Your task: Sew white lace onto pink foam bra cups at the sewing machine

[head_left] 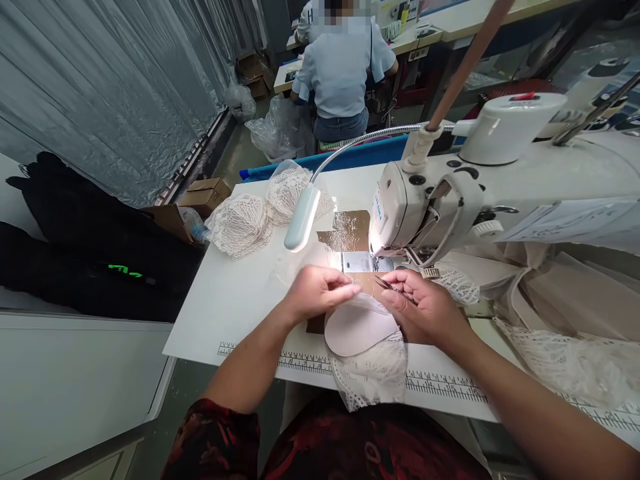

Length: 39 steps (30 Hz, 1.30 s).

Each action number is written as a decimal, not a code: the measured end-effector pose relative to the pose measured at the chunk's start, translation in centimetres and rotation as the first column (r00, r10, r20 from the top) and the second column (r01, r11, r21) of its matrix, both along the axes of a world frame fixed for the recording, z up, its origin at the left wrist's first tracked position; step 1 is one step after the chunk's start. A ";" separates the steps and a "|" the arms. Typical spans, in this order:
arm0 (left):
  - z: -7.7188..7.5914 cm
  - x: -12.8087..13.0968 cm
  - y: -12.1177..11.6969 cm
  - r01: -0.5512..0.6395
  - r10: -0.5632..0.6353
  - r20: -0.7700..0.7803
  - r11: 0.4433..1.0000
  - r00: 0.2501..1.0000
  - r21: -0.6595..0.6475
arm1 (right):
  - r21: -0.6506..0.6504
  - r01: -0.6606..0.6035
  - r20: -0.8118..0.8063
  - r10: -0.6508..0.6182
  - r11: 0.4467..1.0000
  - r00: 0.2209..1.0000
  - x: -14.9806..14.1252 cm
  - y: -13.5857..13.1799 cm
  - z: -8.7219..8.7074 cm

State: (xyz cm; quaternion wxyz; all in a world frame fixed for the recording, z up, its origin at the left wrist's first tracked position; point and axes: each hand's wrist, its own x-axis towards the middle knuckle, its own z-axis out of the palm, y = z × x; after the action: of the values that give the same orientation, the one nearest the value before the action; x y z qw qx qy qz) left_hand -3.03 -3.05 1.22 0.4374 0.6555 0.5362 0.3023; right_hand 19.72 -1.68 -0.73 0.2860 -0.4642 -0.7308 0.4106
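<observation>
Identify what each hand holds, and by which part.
Right hand: slim pointed tool (tweezers or thread snips), held behind its exposed tips. Left hand: fingertips near the upper edge of the lace piece; whether they pinch anything can't be told.

The person's two hands are close but apart. The left hand (323,291) has its thumb and pointing finger near each other (almost a pinch). The right hand (417,300) is curled, and both arms reach forward.

JUKI on machine (395,207), 7 on ruler (300,362)
</observation>
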 end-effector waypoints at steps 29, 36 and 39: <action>-1.3 -2.0 1.2 -0.045 0.045 0.142 0.999 0.989 -0.008 | -0.114 -0.231 -0.051 0.226 0.966 0.973 -4.3 0.3 0.6; -0.5 -2.0 1.0 0.188 -0.188 -0.019 0.982 0.982 0.027 | -0.162 -0.241 -0.066 0.233 0.957 0.970 -3.1 0.3 0.2; -0.4 -1.7 1.1 0.241 -0.236 -0.063 0.967 0.970 0.086 | -0.137 -0.276 -0.033 0.274 0.951 0.961 -2.8 0.4 0.3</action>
State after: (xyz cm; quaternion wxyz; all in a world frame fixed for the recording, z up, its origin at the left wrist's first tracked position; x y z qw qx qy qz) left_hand -4.73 -1.99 0.81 0.4254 0.7427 0.4501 0.2547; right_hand 16.95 -1.24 -0.38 0.1975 -0.3742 -0.7557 0.4999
